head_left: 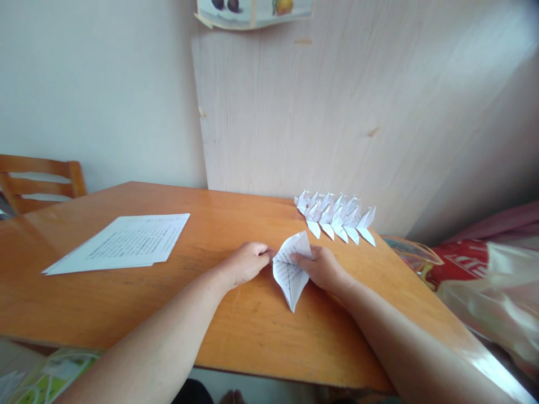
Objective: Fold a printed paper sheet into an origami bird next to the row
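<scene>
A folded sheet of printed white paper point(290, 283) is held above the near middle of the table, its creased, partly opened face toward me and one point downward. My right hand point(323, 270) grips its right side, thumb on the front and the other fingers hidden behind. At the paper's left edge, my left hand point(248, 264) is closed with thumb and finger pinched together; exactly how much paper sits in the pinch is hard to see. Beyond my right hand stand several folded paper pieces point(337, 216) in rows, with upright pointed tips.
A stack of printed sheets point(130, 241) lies on the left of the wooden table point(236, 331). The wall point(269, 112) borders the table's far side. A wooden chair point(40, 168) stands at far left. Bags point(480, 280) crowd the right edge; another bag point(59, 370) is below left.
</scene>
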